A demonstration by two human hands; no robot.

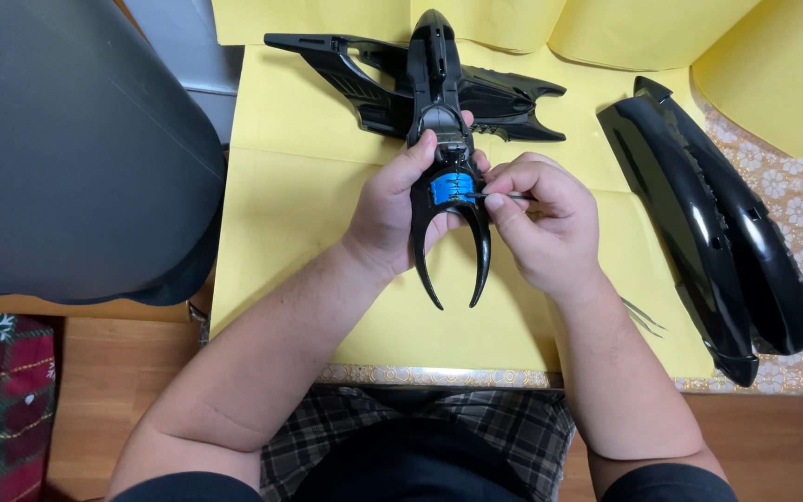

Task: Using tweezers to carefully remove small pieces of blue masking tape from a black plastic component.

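Centrally, a black winged toy vehicle (439,102) is gripped by the left hand (392,209). A thin metal tool (504,196) is pinched in the closed right hand (546,223), its tip at the blue part (451,187).

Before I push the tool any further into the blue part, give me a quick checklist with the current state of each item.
1. Left hand grips the black winged toy around its body: ok.
2. Right hand pinches the thin metal tool: ok.
3. Tool tip meets the blue part: ok.
4. Tip seated in a slot or screw: cannot tell, too small.
5. Toy's two front prongs free of the fingers: ok.
6. Long black shell piece lies apart on the right, on the yellow paper: ok.
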